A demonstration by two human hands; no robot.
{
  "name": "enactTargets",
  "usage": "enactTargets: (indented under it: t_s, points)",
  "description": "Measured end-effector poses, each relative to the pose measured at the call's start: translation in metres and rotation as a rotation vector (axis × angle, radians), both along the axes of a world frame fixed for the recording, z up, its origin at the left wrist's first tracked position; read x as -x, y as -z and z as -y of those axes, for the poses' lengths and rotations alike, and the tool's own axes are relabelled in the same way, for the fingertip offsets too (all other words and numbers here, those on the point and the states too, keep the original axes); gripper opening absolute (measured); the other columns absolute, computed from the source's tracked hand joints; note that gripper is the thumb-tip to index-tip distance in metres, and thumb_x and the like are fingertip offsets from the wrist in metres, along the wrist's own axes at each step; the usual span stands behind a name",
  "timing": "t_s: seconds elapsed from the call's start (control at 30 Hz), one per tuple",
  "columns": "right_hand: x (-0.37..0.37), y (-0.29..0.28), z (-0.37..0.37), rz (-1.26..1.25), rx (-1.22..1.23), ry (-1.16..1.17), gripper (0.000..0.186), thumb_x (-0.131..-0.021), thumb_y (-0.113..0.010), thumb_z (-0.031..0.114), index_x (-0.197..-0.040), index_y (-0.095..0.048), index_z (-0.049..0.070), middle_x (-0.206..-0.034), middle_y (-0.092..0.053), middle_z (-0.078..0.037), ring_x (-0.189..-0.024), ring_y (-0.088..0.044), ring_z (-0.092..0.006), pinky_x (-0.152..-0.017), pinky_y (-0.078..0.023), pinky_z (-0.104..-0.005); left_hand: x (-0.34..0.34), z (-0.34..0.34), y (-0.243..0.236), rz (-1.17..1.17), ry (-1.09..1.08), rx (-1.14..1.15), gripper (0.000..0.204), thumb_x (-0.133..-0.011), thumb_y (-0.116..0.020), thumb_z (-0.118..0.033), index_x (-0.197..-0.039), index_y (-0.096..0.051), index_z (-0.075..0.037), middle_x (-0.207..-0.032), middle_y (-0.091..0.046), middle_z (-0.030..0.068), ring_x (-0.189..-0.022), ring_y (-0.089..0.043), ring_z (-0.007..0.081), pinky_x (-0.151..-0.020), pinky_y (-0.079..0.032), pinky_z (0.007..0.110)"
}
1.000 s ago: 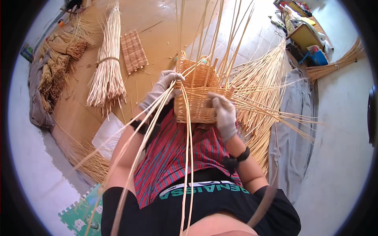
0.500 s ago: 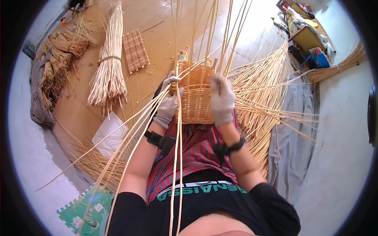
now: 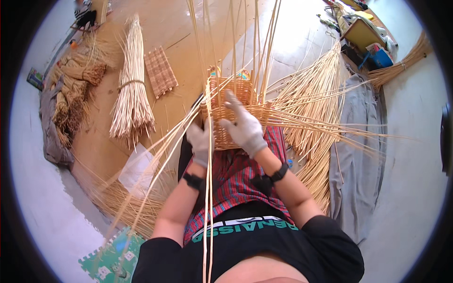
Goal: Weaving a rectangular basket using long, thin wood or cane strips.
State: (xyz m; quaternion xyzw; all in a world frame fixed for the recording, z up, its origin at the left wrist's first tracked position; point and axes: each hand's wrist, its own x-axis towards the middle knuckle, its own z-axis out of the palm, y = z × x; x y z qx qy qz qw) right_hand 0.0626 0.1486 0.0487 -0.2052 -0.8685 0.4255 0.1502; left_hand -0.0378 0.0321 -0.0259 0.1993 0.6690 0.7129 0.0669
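A partly woven wicker basket [image 3: 226, 134] rests on my lap, with long pale strands standing up from its far side and others fanning out left and right. My right hand [image 3: 244, 126], in a light glove, lies over the front of the weave with its fingers stretched and thumb apart. Low at the basket's left side is my gloved left hand [image 3: 201, 144], somewhat blurred, its thumb and fingers apart near the strands. Two long strands [image 3: 208, 198] hang from the left corner down over my shirt.
To the left lie a tied bundle of strands [image 3: 132, 89], a woven mat [image 3: 161, 71] and darker bundles [image 3: 78, 96]. A large heap of strands [image 3: 314, 99] and a grey cloth [image 3: 356, 146] spread to the right. A person [image 3: 86, 15] sits at the far left.
My right hand has moved left from the basket's right side onto its front. My left hand has let go of the strands at the left corner and dropped lower.
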Motion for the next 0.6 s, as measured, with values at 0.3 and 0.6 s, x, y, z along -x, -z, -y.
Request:
enactTargets:
  t_s: [0.3,0.6]
  points:
    - [-0.016,0.038,-0.057,0.052,0.101,0.222,0.047,-0.080,-0.082,0.016,-0.120,-0.061,0.004,-0.111,-0.068,-0.017,-0.107,-0.068,-0.0326,-0.096,-0.053,-0.0390,-0.003,-0.065,-0.026,-0.321,0.267,0.555,0.033,-0.107,-0.057,-0.035,-0.119,-0.064,-0.004,-0.096,-0.071,0.0156,-0.072,-0.071,0.0245,-0.063,-0.056,0.036]
    - [-0.037,0.047,-0.044,-0.275,-0.293,0.136,0.058,-0.091,-0.073,0.002,-0.146,-0.052,0.005,-0.122,-0.069,-0.014,-0.090,-0.072,-0.0194,-0.076,-0.059,-0.0313,0.012,-0.049,-0.048,0.119,0.612,0.468,0.036,-0.108,-0.055,-0.043,-0.125,-0.060,-0.011,-0.069,-0.064,0.0098,-0.044,-0.059,0.0156,-0.040,-0.048,0.031]
